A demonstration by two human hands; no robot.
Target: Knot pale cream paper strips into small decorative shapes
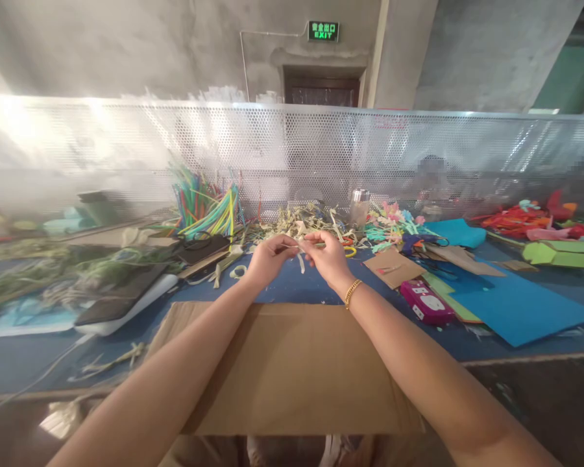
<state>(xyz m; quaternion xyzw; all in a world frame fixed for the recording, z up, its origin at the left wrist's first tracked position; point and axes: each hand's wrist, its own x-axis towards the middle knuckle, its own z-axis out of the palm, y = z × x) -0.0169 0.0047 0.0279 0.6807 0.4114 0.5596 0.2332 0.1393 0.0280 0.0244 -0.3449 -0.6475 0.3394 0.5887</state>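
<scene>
Both hands meet over the blue table, fingertips almost touching. My left hand (271, 261) is closed in a pinch. My right hand (329, 259), with a gold bracelet (353, 294) at its wrist, is pinched closed too. Between them is a thin pale strip (302, 263), its short end hanging below the fingers; whether it is paper or dried leaf I cannot tell. Just behind the hands lies a heap of dry greenish plant-like strips (296, 219). Beneath the forearms a brown cardboard sheet (302, 370) lies flat at the near side.
Colourful pipe cleaners (207, 207) stand at back left. A dark pad (126, 301) and green strands (102, 269) lie left. On the right are a purple box (425, 301), blue sheet (520, 308), and paper flowers (394, 220). A perforated metal screen (321, 149) borders the back.
</scene>
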